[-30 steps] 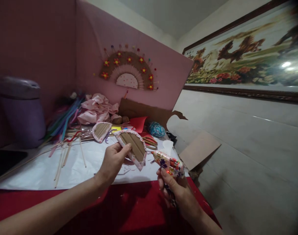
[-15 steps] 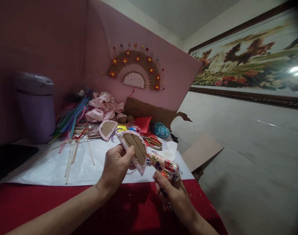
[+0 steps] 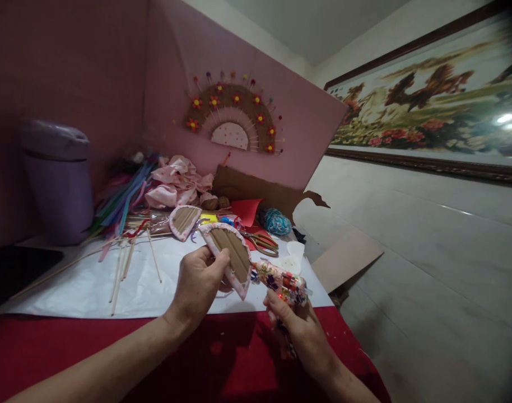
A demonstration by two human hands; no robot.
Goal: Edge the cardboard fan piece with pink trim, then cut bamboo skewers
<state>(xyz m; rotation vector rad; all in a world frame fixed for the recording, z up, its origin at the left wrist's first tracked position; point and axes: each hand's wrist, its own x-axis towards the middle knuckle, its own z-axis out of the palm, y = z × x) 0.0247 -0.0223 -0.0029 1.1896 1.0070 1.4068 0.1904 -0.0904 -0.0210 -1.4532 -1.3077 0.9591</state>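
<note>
Before a tall pink board (image 3: 289, 123), a red cloth (image 3: 172, 364) covered the near side, with a white sheet (image 3: 83, 288) beyond it. Above these the right hand (image 3: 296, 327) held a flower-patterned glue gun (image 3: 281, 279), its fingers closed round the handle and its thumb laid along the side; how far the forefinger was drawn in could not be told. The left hand (image 3: 199, 288), the nearer of the 2 to it, pinched a half-round cardboard piece (image 3: 238, 256) near its straight edge, thumb on the bare face, the other fingers largely hidden behind. That piece was tilted, its long axis running from upper left to lower right, its curved edge turned toward the gun. The gun's own long axis slanted up leftward, pointing at that curve. Its small nozzle (image 3: 254, 266) stood at the piece's right-hand rim, touching or just beside, which could not be seen
</note>
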